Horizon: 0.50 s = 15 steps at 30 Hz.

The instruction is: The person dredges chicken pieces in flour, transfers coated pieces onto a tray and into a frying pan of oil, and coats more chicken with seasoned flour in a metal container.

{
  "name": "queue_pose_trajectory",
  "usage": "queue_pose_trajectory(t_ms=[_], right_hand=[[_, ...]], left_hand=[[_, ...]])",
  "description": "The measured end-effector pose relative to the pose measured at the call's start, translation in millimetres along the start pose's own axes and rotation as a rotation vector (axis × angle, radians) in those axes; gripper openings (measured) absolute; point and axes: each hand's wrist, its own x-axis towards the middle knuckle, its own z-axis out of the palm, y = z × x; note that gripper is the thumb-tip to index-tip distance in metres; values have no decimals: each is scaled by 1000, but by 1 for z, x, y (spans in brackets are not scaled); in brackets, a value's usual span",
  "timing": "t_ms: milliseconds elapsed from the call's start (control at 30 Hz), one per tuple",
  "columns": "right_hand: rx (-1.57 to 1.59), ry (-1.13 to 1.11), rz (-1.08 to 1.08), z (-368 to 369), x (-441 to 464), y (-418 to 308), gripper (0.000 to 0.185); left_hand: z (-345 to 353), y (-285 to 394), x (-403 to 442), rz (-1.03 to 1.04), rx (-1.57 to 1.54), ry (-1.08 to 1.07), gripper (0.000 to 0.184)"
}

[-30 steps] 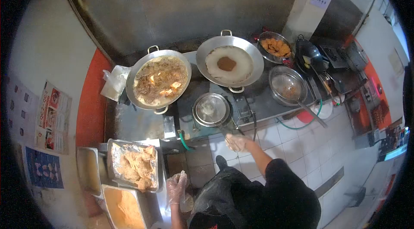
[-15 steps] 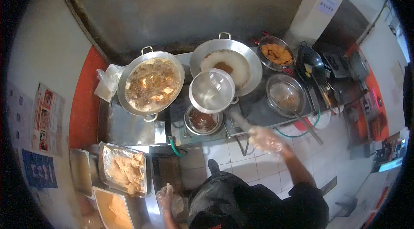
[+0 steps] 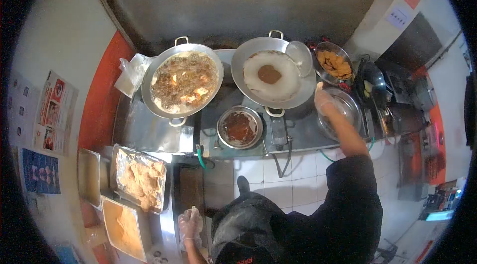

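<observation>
My right hand (image 3: 325, 102), in a clear glove, is closed on the handle of a round strainer (image 3: 299, 58). The mesh is over the right rim of the wok (image 3: 242, 88), where pale foam (image 3: 258, 70) surrounds a brown patch. Left of it, a second wok (image 3: 147, 96) holds bubbling oil with pieces of food (image 3: 189, 98). A small pot (image 3: 222, 137) with dark brown contents stands uncovered in front. My left hand (image 3: 190, 225), also gloved, is low beside the trays, its fingers curled together; whatever they hold cannot be made out.
Coated pieces fill a metal tray (image 3: 141, 177) at the left, near a container of flour-like powder (image 3: 124, 229) and another container (image 3: 89, 179). Fried pieces (image 3: 334, 64) lie in a basket at the back right. A metal bowl (image 3: 350, 107) is under my right forearm; a green hose crosses the counter edge.
The strainer has been lifted off the small pot and carried to the right rim of the middle wok by my right hand. My left hand has stayed low by the trays.
</observation>
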Motion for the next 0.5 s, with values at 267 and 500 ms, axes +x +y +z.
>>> queue_pose_trajectory(t_ms=[267, 500], right_hand=[[208, -231, -192, -3, -77, -69, 55], [731, -500, -245, 20, -78, -81, 24]], left_hand=[[-1, -34, -3, 15, -74, 56, 28], [-5, -20, -3, 63, 29, 83, 27]])
